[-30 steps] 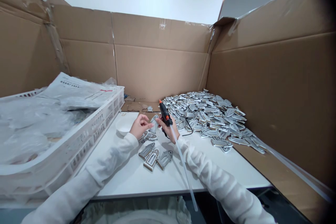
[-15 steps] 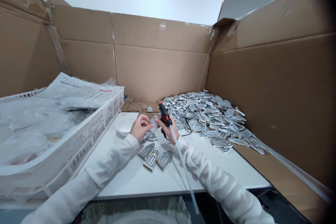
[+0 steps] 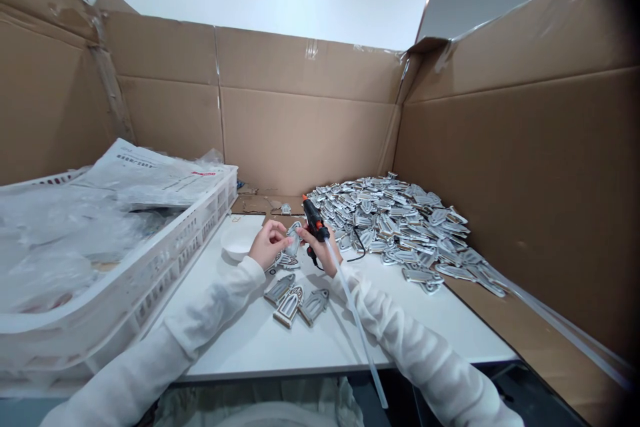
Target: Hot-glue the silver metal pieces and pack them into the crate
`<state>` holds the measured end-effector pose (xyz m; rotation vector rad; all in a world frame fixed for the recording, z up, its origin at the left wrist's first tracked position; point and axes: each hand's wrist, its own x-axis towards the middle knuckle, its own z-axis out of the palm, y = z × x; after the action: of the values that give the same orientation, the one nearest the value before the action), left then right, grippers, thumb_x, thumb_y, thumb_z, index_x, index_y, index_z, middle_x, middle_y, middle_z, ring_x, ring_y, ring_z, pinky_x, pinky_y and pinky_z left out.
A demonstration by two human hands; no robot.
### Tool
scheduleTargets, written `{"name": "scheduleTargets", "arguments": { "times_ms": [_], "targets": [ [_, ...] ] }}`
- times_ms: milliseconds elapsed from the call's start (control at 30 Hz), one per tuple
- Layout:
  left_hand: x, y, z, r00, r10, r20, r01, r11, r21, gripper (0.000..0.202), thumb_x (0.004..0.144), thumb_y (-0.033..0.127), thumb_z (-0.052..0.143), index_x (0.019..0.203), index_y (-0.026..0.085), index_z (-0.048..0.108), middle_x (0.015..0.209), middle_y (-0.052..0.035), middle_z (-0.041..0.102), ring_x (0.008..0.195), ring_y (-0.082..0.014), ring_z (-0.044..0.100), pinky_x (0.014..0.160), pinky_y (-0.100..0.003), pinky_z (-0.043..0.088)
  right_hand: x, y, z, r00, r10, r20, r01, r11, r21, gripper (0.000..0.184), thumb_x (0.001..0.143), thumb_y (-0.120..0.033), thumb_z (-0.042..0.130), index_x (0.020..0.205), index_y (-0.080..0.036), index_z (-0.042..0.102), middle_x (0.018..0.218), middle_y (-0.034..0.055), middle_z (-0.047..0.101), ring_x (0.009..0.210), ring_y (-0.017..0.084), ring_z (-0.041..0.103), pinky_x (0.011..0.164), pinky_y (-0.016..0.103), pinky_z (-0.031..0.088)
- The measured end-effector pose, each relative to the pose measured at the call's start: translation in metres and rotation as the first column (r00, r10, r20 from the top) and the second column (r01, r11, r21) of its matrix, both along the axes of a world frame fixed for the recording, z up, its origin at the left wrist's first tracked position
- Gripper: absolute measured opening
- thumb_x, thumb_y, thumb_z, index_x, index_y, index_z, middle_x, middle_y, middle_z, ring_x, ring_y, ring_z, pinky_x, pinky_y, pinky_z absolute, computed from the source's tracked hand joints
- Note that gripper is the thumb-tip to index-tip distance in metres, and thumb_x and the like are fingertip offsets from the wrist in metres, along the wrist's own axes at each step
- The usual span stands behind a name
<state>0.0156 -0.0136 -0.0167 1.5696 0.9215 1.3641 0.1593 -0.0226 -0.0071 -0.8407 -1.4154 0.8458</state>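
My left hand (image 3: 269,245) pinches a small grey arched ornament (image 3: 293,235) between thumb and fingers, above the white table. My right hand (image 3: 327,255) is wrapped round a black and orange hot glue gun (image 3: 313,215), its orange tip pointing away from me. The right thumb and a fingertip also touch the ornament's right side. A long translucent glue stick (image 3: 357,320) trails from the gun's back toward me. Below the hands lie three more arched ornaments (image 3: 289,307), one showing a brown and white pattern. Others sit partly hidden under my left hand.
A large heap of ornaments (image 3: 385,213) covers the back right. On the left stands a white plastic basket (image 3: 200,213) with plastic bags and papers. A white round dish (image 3: 235,240) is beside my left hand. Cardboard walls (image 3: 310,120) enclose the table (image 3: 240,347).
The glue stick's near end has swung slightly to the right. Both hands stay almost in place, and the ornament between them has tilted very little.
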Motion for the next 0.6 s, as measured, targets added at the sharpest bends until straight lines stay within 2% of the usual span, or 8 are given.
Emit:
{"name": "scheduleTargets", "arguments": {
  "times_ms": [100, 233, 367, 433, 500, 600],
  "targets": [
    [0.0001, -0.0010, -0.0010, 0.998, 0.044, -0.048, -0.042, 0.998, 0.043, 0.032, 0.059, 0.031, 0.066, 0.077, 0.017, 0.044, 0.048, 0.0082, 0.046, 0.045, -0.0071, 0.041, 0.048, -0.019, 0.031, 0.0002, -0.0003, 0.0006, 1.000, 0.002, 0.022, -0.002, 1.000, -0.015, 0.036, 0.061, -0.050, 0.062, 0.071, -0.018, 0.048, 0.060, -0.0016, 0.049, 0.049, 0.012, 0.050, 0.043, 0.023, 0.038],
    [-0.0016, -0.0048, 0.0016, 0.971, 0.159, -0.176, -0.143, 0.985, 0.099, 0.027, 0.062, 0.032, 0.064, 0.077, 0.018, 0.046, 0.051, 0.0071, 0.048, 0.047, -0.0083, 0.042, 0.050, -0.020, 0.030, -0.0003, -0.0039, 0.0038, 1.000, 0.017, 0.018, -0.017, 0.999, -0.035, 0.036, 0.060, -0.050, 0.062, 0.070, -0.018, 0.048, 0.059, -0.0022, 0.049, 0.049, 0.011, 0.050, 0.042, 0.022, 0.037],
    [-0.0053, -0.0077, 0.0057, 0.870, 0.330, -0.365, -0.264, 0.939, 0.221, 0.028, 0.061, 0.037, 0.064, 0.077, 0.020, 0.049, 0.052, 0.0067, 0.046, 0.052, -0.0110, 0.044, 0.053, -0.022, 0.031, -0.0005, -0.0075, 0.0066, 0.999, 0.032, 0.011, -0.032, 0.999, -0.042, 0.034, 0.061, -0.048, 0.063, 0.071, -0.018, 0.049, 0.061, -0.0021, 0.050, 0.050, 0.011, 0.050, 0.044, 0.022, 0.037],
    [-0.0057, -0.0082, 0.0054, 0.838, 0.372, -0.398, -0.274, 0.920, 0.281, 0.028, 0.063, 0.040, 0.062, 0.080, 0.020, 0.051, 0.055, 0.0050, 0.047, 0.058, -0.0128, 0.047, 0.056, -0.023, 0.032, -0.0001, -0.0074, 0.0068, 0.999, 0.030, -0.018, -0.031, 0.997, -0.067, 0.033, 0.061, -0.046, 0.064, 0.072, -0.018, 0.049, 0.061, -0.0022, 0.050, 0.051, 0.011, 0.050, 0.044, 0.022, 0.038],
    [-0.0037, -0.0085, 0.0028, 0.853, 0.337, -0.399, -0.228, 0.927, 0.297, 0.026, 0.069, 0.041, 0.057, 0.083, 0.020, 0.051, 0.063, 0.0024, 0.052, 0.064, -0.0137, 0.049, 0.059, -0.024, 0.034, 0.0002, -0.0063, 0.0064, 0.997, 0.038, -0.069, -0.044, 0.995, -0.089, 0.032, 0.061, -0.044, 0.065, 0.074, -0.019, 0.049, 0.063, -0.0023, 0.050, 0.053, 0.011, 0.051, 0.048, 0.022, 0.040],
    [0.0031, -0.0090, -0.0040, 0.928, 0.098, -0.359, -0.040, 0.985, 0.167, 0.025, 0.077, 0.044, 0.045, 0.081, 0.019, 0.047, 0.066, 0.0016, 0.054, 0.057, -0.0119, 0.050, 0.054, -0.024, 0.036, 0.0001, -0.0050, 0.0066, 0.993, 0.055, -0.103, -0.065, 0.993, -0.098, 0.032, 0.061, -0.043, 0.066, 0.074, -0.019, 0.050, 0.063, -0.0025, 0.051, 0.053, 0.011, 0.050, 0.051, 0.023, 0.042]
  ]
}}
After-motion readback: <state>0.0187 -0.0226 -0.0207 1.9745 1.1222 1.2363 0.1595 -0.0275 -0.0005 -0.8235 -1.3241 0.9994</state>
